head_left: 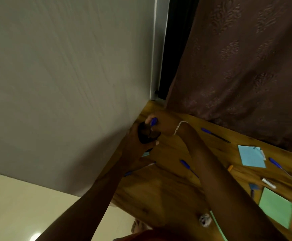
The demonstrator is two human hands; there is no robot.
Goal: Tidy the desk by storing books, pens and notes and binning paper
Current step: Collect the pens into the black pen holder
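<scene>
At the desk's [168, 192] far left corner by the wall, my left hand [136, 141] grips a black mesh pen holder [146, 133]. My right hand [162, 123], with a silver bracelet at the wrist, pinches a blue pen [153, 121] just above the holder's mouth. Several more blue pens lie loose on the wood, such as one [214, 135] near the curtain, one [187, 166] by my right forearm and one [284, 171] at the right. A blue note [250, 156] and a green note [275, 206] lie on the right side. A crumpled paper ball [204, 220] sits near the front edge.
A grey wall [63, 84] borders the desk on the left and a brown patterned curtain [237, 58] hangs behind it. A white marker [268, 183] and an orange item [230, 168] lie among the notes. Cream floor tiles [20, 206] show lower left.
</scene>
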